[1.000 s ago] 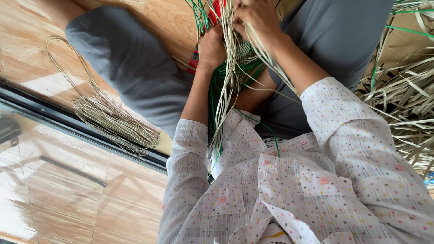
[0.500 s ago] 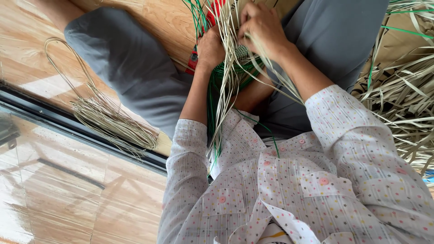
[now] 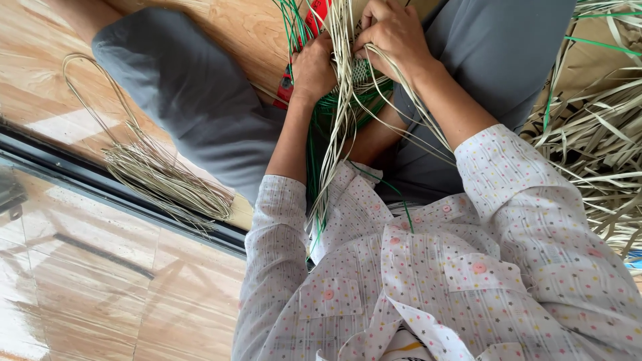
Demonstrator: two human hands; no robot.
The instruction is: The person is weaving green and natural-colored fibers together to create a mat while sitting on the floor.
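Pale strips (image 3: 341, 134) looked dry, matt and fibrous; the floor (image 3: 234, 27) was glossy wood; the shirt (image 3: 428, 281) soft cloth.

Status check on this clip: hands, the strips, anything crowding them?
Left hand and right hand both closed on pale strips. Green strands mixed in. Loose strip bundle lies apart on floor; nothing blocking.

L hand (image 3: 313, 67) & R hand (image 3: 394, 37) both grip pale strips (image 3: 338, 127) w/ green strands (image 3: 311, 154) over lap | loose coil (image 3: 157, 174) on wood floor (image 3: 40, 53) | strip pile (image 3: 595, 154) nearby
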